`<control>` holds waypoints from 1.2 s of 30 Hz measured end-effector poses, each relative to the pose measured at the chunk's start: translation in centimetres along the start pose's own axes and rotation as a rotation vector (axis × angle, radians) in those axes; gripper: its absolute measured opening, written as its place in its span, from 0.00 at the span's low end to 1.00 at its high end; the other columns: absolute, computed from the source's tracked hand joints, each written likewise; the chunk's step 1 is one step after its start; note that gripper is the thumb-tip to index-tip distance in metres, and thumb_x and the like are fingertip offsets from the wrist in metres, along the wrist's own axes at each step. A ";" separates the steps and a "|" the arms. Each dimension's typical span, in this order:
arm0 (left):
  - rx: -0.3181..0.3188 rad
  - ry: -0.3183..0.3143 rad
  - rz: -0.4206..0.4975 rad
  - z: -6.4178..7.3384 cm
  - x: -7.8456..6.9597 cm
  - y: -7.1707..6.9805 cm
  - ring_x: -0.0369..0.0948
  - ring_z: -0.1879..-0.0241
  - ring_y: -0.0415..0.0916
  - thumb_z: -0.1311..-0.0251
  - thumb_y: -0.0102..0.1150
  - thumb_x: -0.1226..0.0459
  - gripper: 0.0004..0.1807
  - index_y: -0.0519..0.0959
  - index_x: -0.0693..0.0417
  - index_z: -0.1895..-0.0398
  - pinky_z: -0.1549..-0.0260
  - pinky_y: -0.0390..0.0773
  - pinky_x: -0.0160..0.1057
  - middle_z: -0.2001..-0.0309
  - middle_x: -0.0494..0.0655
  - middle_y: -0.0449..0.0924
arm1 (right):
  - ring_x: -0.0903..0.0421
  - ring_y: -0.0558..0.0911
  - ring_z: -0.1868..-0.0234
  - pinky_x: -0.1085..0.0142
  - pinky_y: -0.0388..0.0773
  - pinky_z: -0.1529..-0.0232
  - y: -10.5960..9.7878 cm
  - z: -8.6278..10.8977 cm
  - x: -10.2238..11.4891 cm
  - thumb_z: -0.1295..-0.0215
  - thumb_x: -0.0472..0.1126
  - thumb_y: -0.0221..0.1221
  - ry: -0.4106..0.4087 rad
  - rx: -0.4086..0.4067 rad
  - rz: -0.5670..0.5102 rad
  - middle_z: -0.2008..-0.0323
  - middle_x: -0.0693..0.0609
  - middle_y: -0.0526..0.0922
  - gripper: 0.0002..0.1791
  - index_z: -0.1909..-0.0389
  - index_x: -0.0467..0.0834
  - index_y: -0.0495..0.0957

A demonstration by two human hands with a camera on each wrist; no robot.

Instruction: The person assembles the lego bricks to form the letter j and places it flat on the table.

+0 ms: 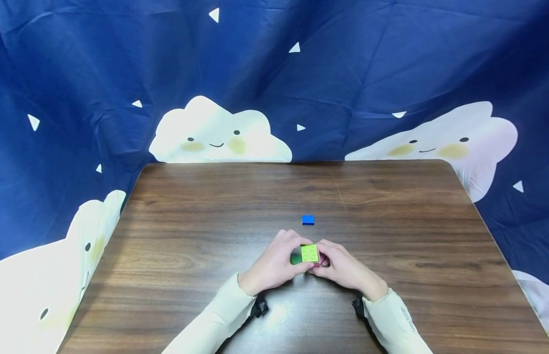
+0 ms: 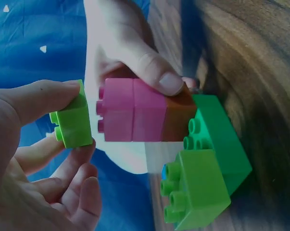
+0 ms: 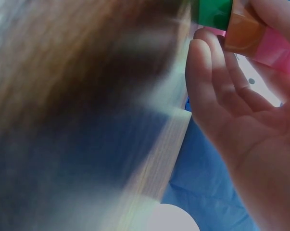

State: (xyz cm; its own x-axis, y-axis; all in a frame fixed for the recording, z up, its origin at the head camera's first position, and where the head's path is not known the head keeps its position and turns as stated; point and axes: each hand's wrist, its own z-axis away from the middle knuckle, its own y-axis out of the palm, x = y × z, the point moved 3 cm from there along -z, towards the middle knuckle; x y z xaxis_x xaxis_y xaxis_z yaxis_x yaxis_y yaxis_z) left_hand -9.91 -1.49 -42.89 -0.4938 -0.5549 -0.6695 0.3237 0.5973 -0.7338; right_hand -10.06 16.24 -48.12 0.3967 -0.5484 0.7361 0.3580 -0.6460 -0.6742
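Note:
My left hand (image 1: 274, 259) pinches a lime green toy building brick (image 2: 76, 119) between thumb and fingers. It is held just above a stack of two pink bricks (image 2: 119, 110) and an orange brick (image 2: 179, 114), with a narrow gap between. The stack stands on a green brick (image 2: 222, 144), which also bears another light green brick (image 2: 205, 185) beside it. My right hand (image 1: 350, 269) grips the stack from the right, its thumb across the lower pink and orange bricks. In the right wrist view, the stack shows only partly, at the top corner.
A blue brick (image 1: 307, 220) lies on the brown wooden table (image 1: 212, 211), a little beyond both hands. Behind the table hangs a dark blue cloth (image 1: 336, 83) with smiling white clouds.

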 end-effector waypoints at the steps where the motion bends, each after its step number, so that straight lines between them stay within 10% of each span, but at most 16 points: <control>1: 0.003 -0.002 -0.009 0.0 0.0 0.1 0.38 0.57 0.64 0.47 0.68 0.58 0.20 0.79 0.48 0.49 0.59 0.66 0.30 0.56 0.40 0.77 | 0.59 0.73 0.71 0.73 0.71 0.70 0.0 0.0 0.0 0.44 0.40 0.67 -0.006 -0.002 -0.004 0.73 0.58 0.71 0.10 0.69 0.52 0.75; 36: 0.059 0.091 -0.335 -1.0 -0.6 0.2 0.35 0.67 0.61 0.44 0.65 0.49 0.23 0.83 0.49 0.49 0.68 0.55 0.28 0.66 0.41 0.76 | 0.61 0.74 0.71 0.73 0.72 0.70 -0.2 0.0 -0.4 0.45 0.43 0.68 -0.017 0.012 -0.021 0.72 0.62 0.72 0.11 0.62 0.50 0.80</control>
State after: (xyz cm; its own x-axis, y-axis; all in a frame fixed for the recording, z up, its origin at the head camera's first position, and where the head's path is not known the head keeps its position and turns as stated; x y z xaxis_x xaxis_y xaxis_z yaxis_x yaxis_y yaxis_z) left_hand -10.35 -0.47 -42.51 -0.6495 -0.6589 -0.3794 0.1764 0.3549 -0.9181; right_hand -10.31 16.56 -48.27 0.4028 -0.5256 0.7493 0.3766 -0.6509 -0.6591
